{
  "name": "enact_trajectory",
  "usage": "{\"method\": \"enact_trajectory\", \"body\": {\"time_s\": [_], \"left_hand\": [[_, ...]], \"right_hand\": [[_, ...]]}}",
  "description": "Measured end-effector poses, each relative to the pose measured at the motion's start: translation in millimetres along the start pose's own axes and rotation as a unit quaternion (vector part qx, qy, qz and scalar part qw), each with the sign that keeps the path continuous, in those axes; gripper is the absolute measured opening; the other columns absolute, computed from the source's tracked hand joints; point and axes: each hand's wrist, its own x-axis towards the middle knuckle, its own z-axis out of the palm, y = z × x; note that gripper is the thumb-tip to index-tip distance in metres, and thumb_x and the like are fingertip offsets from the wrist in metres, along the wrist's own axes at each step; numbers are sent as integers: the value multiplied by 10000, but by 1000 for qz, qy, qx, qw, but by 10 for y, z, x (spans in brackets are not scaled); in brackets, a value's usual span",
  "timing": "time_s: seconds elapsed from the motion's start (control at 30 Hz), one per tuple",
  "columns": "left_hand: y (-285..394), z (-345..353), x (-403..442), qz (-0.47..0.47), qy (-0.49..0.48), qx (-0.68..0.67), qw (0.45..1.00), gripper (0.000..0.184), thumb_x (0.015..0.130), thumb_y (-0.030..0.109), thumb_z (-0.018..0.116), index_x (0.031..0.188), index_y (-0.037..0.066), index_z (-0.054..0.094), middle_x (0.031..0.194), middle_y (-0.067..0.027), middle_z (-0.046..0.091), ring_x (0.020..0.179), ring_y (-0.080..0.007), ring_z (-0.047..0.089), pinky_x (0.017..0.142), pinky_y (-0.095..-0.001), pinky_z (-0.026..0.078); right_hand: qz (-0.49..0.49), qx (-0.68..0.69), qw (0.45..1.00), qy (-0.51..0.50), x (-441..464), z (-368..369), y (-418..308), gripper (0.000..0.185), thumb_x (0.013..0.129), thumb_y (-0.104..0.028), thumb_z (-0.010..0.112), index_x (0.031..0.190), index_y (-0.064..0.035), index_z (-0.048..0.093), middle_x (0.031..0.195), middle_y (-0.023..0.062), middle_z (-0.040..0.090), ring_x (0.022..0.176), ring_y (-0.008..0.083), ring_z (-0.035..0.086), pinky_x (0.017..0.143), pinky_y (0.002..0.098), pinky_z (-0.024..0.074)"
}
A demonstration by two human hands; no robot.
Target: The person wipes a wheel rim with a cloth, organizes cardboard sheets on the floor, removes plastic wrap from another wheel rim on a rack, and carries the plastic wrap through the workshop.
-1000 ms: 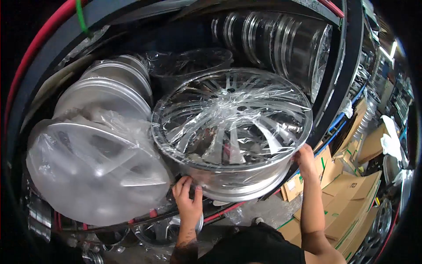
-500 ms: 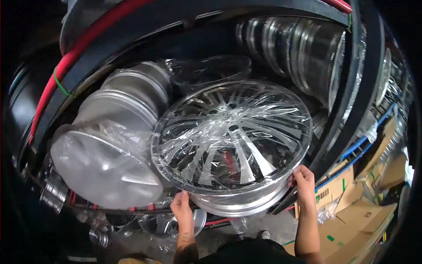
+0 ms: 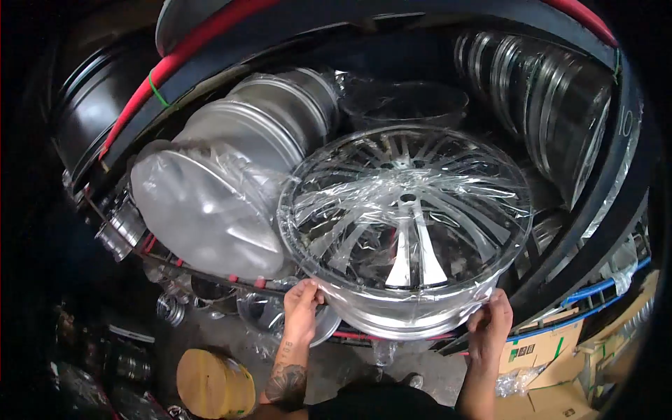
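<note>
In my head view, my left hand [image 3: 301, 308] is clamped on the near left edge of a silver multi-spoke metal wheel in clear plastic [image 3: 408, 231], my right hand [image 3: 491, 322] on its near right edge. It lies face up beside a dull-silver wheel in cloudy plastic [image 3: 210, 210].

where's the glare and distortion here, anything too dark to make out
Head view: bright glare streaks on the clear crinkled plastic film over the round silver multi-spoke metal wheel; head view: the long red rail looks bowed, likely wide-angle distortion, and the frame's corners go black; head view: deep shadow behind the wheel hides most detail.
</note>
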Motion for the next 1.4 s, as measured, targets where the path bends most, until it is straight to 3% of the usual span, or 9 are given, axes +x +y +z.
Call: {"method": "enact_trajectory", "body": {"time_s": [0.1, 0.13, 0.2, 0.3, 0.43, 0.53, 0.67, 0.93, 1.4], "left_hand": [[128, 74, -50, 3, 14, -36, 999, 100, 958, 138, 599, 929, 47, 628, 782, -33, 627, 655, -109, 531, 600, -254, 429], [203, 111, -83, 13, 33, -35, 999, 116, 969, 151, 577, 901, 62, 608, 762, -25, 605, 633, -107, 515, 575, -261, 414], [333, 66, -71, -43, 24, -133, 990, 133, 978, 149, 551, 872, 76, 588, 756, -17, 589, 586, -87, 473, 547, -257, 378], [427, 16, -51, -106, -57, -254, 960, 157, 983, 170, 540, 851, 90, 572, 752, -11, 577, 527, -63, 417, 522, -249, 340], [546, 91, -62, -166, -123, -300, 931, 179, 991, 238, 523, 898, 103, 594, 744, 34, 572, 463, -55, 336, 515, -238, 301], [605, 113, -72, -208, -149, -308, 916, 212, 998, 269, 510, 953, 87, 609, 772, 31, 589, 465, -54, 338, 512, -245, 300], [650, 82, -60, -170, -168, -281, 929, 194, 995, 239, 514, 1020, 71, 609, 856, 23, 604, 484, -59, 309, 531, -246, 309], [800, 168, -12, -30, -198, -246, 948, 116, 970, 94, 576, 1068, 34, 596, 842, 6, 579, 503, -46, 316, 522, -228, 312], [941, 352, 21, 58, -216, -226, 948, 241, 948, 166, 642, 1090, -13, 564, 790, 21, 551, 481, -31, 278, 506, -216, 275]], "right_hand": [[89, 67, 994, -3, -21, 100, -110, 188, 973, -245, 552, 849, -110, 507, 673, -22, 522, 416, 81, 485, 367, 208, 366], [115, 87, 990, -10, -46, 142, -163, 162, 977, -241, 537, 873, -120, 505, 750, 3, 628, 390, 89, 469, 358, 208, 367], [117, 135, 982, -59, -55, 87, -152, 152, 984, -234, 534, 1020, -86, 532, 860, 89, 685, 384, 130, 501, 349, 230, 367], [124, 156, 978, -56, -149, 240, -307, 151, 985, -211, 539, 1068, -84, 534, 896, 106, 694, 362, 103, 451, 343, 215, 321], [39, 170, 980, -99, -166, 337, -294, 146, 947, -113, 594, 1073, -65, 538, 976, 146, 678, 385, 64, 383, 369, 196, 290], [-98, 64, 985, -127, -129, 308, -250, 141, 901, -43, 638, 1015, -45, 554, 997, 165, 656, 478, 57, 445, 418, 171, 314], [-217, -41, 957, -188, 9, 355, -278, 114, 844, -5, 691, 894, 2, 589, 938, 109, 606, 659, 103, 514, 592, 219, 411], [-235, 0, 957, -172, 87, 343, -426, 367, 856, -20, 706, 1201, 70, 615, 984, 147, 674, 723, 158, 612, 668, 261, 503], [-101, 87, 977, -168, 184, 623, -944, 319, 878, -1, 663, 1183, 84, 620, 935, 132, 694, 569, 90, 560, 463, 183, 381]]}}
